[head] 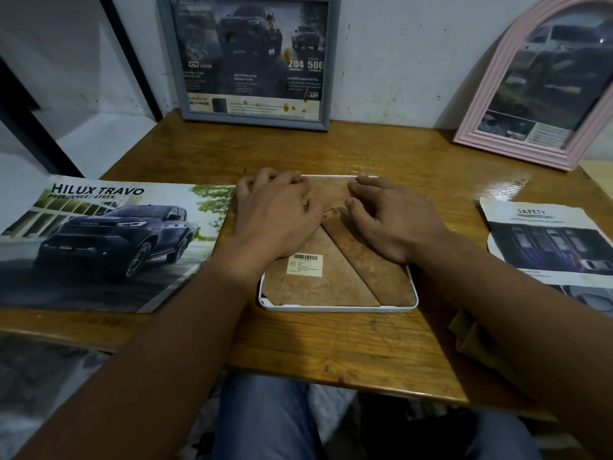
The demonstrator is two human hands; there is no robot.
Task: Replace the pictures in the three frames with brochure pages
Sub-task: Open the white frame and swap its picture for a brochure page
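Observation:
A white-rimmed frame (336, 308) lies face down in the middle of the wooden table (331, 343), its brown backing board (318, 287) with a barcode sticker facing up. My left hand (275, 214) and my right hand (388, 217) both rest on the far part of that backing, fingers curled with the tips at the frame's far edge. A grey frame (248, 61) holding a truck brochure page leans on the wall behind. A pink arched frame (497, 104) with a brochure page leans at the back right.
A Hilux Travo brochure (99, 240) lies on the table's left side, overhanging the edge. Torn brochure pages (544, 240) headed SAFETY lie at the right. A yellowish cloth (471, 340) sits by my right forearm. The white wall stands close behind.

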